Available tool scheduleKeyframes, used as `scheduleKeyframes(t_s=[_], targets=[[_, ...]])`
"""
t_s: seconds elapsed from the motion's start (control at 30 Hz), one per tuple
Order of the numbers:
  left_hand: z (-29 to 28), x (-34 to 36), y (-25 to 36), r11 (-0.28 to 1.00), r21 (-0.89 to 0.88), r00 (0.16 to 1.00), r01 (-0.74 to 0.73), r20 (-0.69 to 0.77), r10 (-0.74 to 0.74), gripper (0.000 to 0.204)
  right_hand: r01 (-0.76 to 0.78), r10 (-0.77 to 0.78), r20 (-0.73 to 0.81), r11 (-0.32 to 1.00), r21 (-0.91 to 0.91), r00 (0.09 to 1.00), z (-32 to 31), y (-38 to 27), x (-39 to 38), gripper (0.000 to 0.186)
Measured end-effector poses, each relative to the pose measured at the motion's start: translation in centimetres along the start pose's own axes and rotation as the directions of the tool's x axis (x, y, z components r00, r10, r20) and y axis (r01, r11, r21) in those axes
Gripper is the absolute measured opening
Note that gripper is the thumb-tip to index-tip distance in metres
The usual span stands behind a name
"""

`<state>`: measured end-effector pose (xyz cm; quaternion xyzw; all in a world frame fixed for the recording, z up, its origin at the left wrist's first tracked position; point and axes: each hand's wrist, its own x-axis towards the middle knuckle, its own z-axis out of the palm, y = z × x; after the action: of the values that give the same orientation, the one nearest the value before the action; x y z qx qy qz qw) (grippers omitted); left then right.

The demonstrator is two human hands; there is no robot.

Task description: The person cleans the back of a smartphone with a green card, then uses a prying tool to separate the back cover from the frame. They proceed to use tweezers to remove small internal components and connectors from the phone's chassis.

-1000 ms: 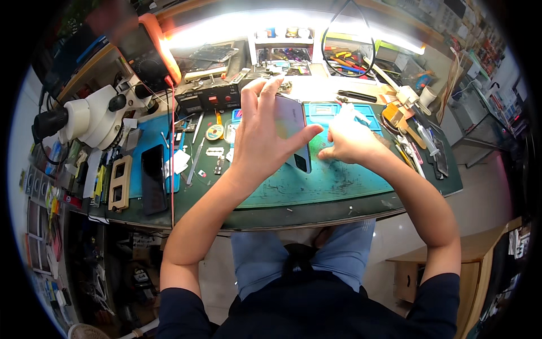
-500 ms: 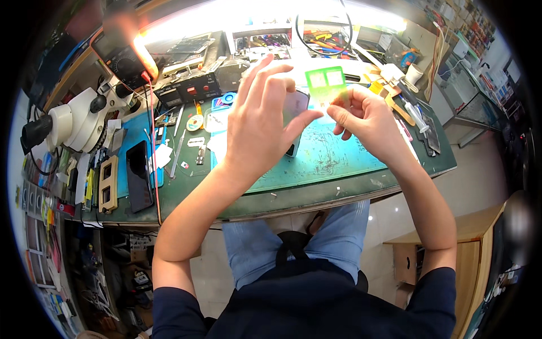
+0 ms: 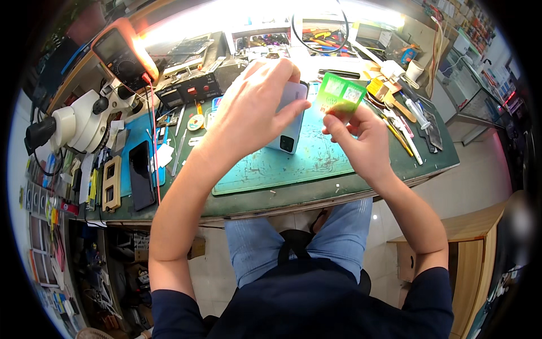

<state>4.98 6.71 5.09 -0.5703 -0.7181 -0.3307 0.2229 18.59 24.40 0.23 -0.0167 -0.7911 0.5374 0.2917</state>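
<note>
My left hand [image 3: 251, 107] is closed around a smartphone [image 3: 293, 123] with a pale lilac-grey back. The phone is held up over the blue-green work mat [image 3: 316, 161], its dark camera block toward the lower end. Most of its left side is hidden behind my fingers. To the right, my right hand [image 3: 364, 135] pinches a thin green card [image 3: 340, 93] by its lower edge. Two pale square patches and some print mark the card. A gap separates card from phone.
A dark phone [image 3: 140, 175] lies on the left beside a tan holder [image 3: 111, 183]. Behind are a microscope [image 3: 70, 127], a multimeter [image 3: 121, 56] and a black box device [image 3: 189, 89]. Tools and a syringe [image 3: 416, 114] lie at the right. A red cable [image 3: 154, 141] crosses the left side.
The phone has turned, and more of its back and its camera block now show. The green card has tilted and moved slightly right, away from the phone.
</note>
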Motion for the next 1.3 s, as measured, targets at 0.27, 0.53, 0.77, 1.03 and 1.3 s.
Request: scheduleKeyframes(t_s=[0.27,0.53,0.77,1.03,1.3], targets=[[-1.6,-0.9,-6.9,0.828,-0.285,0.858,0.484,-0.033,-0.513,0.032,-0.162,0.152,0.069,0.971,0.177,0.986,1.3,3.5,-1.5,0.021],[-1.2,-6.5,-7.5,-0.025,-0.9,0.467,0.436,0.25,-0.848,0.02,-0.153,0.281,-0.189,0.851,0.502,0.941,5.3,2.2,-2.0,0.016],[0.2,-7.3,-6.3,-0.038,-0.894,0.364,0.447,0.22,-0.905,0.023,-0.07,0.183,-0.25,0.913,0.403,0.951,5.7,2.8,-2.4,0.013],[1.8,-7.7,-5.1,-0.054,-0.913,0.362,0.404,0.213,-0.908,0.031,-0.054,0.22,-0.295,0.875,0.481,0.93,5.9,2.9,-1.9,0.011],[2.3,-8.2,-5.5,-0.112,-0.926,0.376,0.361,0.254,-0.891,0.023,-0.051,0.205,-0.257,0.863,0.502,0.945,5.9,3.0,-1.9,0.01]])
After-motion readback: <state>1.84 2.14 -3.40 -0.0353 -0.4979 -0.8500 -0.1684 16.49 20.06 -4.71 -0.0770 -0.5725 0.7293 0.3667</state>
